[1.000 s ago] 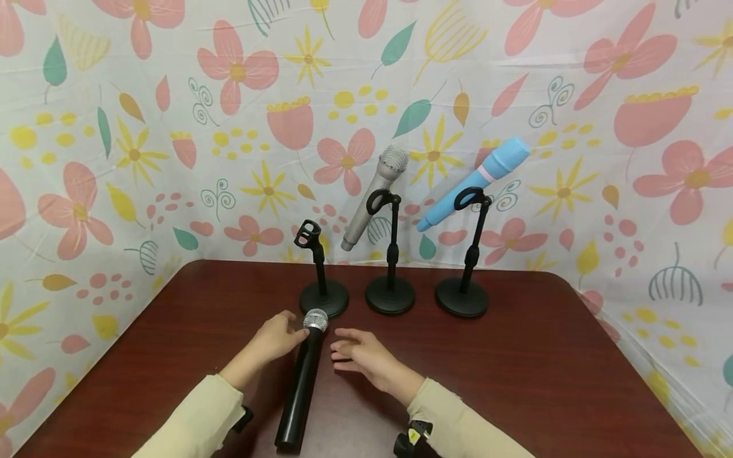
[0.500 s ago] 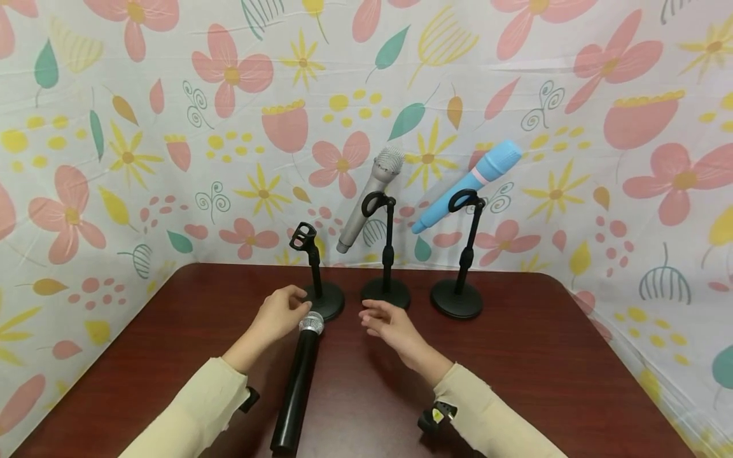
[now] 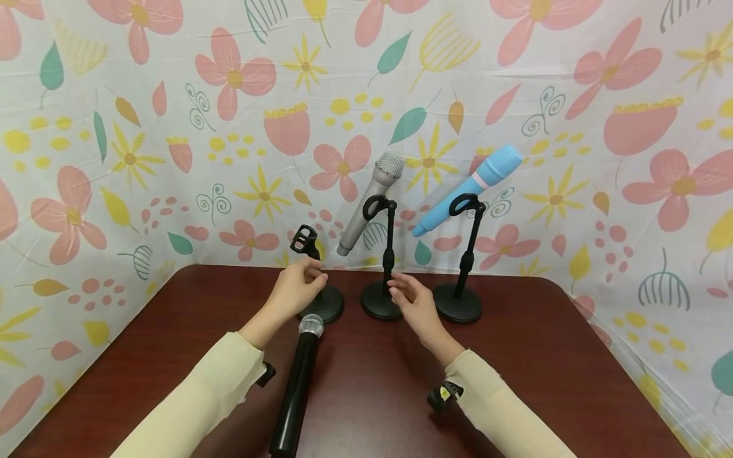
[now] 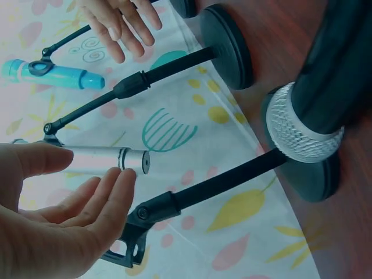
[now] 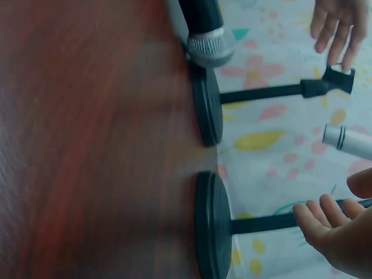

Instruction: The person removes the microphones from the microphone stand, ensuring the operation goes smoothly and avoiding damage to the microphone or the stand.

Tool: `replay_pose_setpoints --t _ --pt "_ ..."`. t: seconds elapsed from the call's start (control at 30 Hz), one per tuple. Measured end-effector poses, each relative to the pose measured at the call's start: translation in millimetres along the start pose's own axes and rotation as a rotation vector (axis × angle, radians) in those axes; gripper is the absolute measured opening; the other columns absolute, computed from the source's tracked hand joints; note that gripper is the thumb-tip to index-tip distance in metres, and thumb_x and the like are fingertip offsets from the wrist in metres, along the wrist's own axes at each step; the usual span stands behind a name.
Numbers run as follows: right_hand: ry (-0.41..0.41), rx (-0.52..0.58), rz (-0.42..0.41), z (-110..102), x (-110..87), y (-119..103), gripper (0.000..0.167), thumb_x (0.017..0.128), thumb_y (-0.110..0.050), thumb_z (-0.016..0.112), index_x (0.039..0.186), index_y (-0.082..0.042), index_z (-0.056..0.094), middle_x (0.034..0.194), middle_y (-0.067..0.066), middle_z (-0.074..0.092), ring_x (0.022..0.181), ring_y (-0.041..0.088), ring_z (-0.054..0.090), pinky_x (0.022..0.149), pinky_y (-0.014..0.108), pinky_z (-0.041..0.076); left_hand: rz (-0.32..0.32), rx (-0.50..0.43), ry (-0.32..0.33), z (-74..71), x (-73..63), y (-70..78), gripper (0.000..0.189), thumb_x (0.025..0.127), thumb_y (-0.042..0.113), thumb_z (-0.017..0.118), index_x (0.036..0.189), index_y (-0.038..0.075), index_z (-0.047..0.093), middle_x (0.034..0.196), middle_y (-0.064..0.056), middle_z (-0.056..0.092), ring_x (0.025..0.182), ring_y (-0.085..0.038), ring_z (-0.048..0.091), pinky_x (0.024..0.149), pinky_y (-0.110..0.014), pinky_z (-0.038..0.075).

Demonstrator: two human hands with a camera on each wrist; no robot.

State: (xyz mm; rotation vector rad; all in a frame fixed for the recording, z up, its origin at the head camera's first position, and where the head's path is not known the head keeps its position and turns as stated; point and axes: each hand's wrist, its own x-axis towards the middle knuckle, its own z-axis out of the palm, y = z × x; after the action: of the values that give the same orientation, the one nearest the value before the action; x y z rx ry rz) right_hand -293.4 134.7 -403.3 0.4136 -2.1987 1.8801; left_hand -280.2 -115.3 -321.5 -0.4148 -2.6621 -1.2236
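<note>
My left hand point(image 3: 291, 289) is raised beside the leftmost black microphone stand point(image 3: 305, 242), whose clip holds no microphone. In the left wrist view the thumb and fingers of this hand point(image 4: 64, 232) are spread apart with nothing between them. My right hand point(image 3: 417, 308), fingers loosely bent, hovers in front of the middle stand point(image 3: 390, 242); in the right wrist view its fingertips overlap the pole. A silver-grey microphone point(image 3: 366, 207) leans tilted in the middle stand's clip. On the table lies a black microphone point(image 3: 296, 388), its silver mesh head toward the leftmost stand.
At the right, a third stand point(image 3: 469, 248) carries a tilted blue microphone point(image 3: 466, 191). The dark red wooden table point(image 3: 515, 381) ends at a flower-printed cloth point(image 3: 217, 159) behind the stands. A black wrist device point(image 3: 443, 395) sits at the right sleeve.
Both hands have left the black microphone's head and moved forward and up. The left went toward the leftmost stand, the right rightward to the middle stand. The black microphone stays lying on the table.
</note>
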Motion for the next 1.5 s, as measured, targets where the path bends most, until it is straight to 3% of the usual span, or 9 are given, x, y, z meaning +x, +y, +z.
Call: replay_pose_setpoints --t 0.17,0.33,0.63,1.0,1.2,1.5 --pt "0.089 -0.027 -0.036 -4 8.7 6 0.038 0.096 -0.001 0.056 0.134 0.002 0.051 0.121 0.027 0.059 0.113 0.039 0.057 0.088 0.029 0.051 0.037 -0.040 0.013 1.6 10.3 7.6 0.033 0.094 0.014 0.059 0.125 0.001 0.059 0.110 -0.015 0.065 0.097 -0.028 0.065 0.080 -0.042 0.053" --pt "0.137 -0.067 -0.047 -4 15.5 12 0.038 0.096 -0.001 0.055 0.134 0.004 0.051 0.122 0.028 0.059 0.112 0.039 0.058 0.092 0.034 0.050 0.081 -0.070 0.029 1.7 20.7 15.4 0.034 0.094 0.012 0.057 0.127 0.002 0.058 0.114 -0.015 0.064 0.102 -0.029 0.063 0.083 -0.043 0.051" --pt "0.117 -0.050 -0.018 -3 30.2 17 0.042 0.097 -0.003 0.054 0.139 0.004 0.046 0.128 0.028 0.054 0.119 0.039 0.053 0.101 0.050 0.041 0.147 -0.122 0.073 -0.1 39.4 31.5 0.037 0.096 0.015 0.058 0.130 0.002 0.056 0.118 -0.016 0.063 0.105 -0.028 0.062 0.088 -0.041 0.051" --pt "0.099 -0.059 0.016 3 37.0 25 0.053 0.096 -0.008 0.059 0.143 0.005 0.039 0.132 0.029 0.050 0.122 0.042 0.050 0.102 0.052 0.040 0.108 -0.227 0.112 -2.0 60.1 47.4 0.038 0.096 0.017 0.057 0.132 0.005 0.056 0.122 -0.016 0.061 0.110 -0.028 0.059 0.091 -0.040 0.049" --pt "0.084 -0.071 0.045 6 37.8 27 0.053 0.096 -0.011 0.059 0.144 0.002 0.040 0.131 0.027 0.052 0.122 0.039 0.051 0.101 0.051 0.041 0.142 -0.297 0.131 -0.3 72.1 53.7 0.036 0.096 0.016 0.059 0.131 0.005 0.057 0.122 -0.015 0.061 0.111 -0.026 0.058 0.094 -0.037 0.048" --pt "0.110 -0.104 0.050 12 41.2 29 0.052 0.096 -0.010 0.059 0.142 0.004 0.040 0.130 0.028 0.053 0.121 0.039 0.051 0.100 0.051 0.042 0.174 -0.296 0.098 1.5 90.7 70.8 0.046 0.096 0.024 0.061 0.137 0.008 0.051 0.133 -0.013 0.054 0.123 -0.029 0.049 0.099 -0.039 0.043"
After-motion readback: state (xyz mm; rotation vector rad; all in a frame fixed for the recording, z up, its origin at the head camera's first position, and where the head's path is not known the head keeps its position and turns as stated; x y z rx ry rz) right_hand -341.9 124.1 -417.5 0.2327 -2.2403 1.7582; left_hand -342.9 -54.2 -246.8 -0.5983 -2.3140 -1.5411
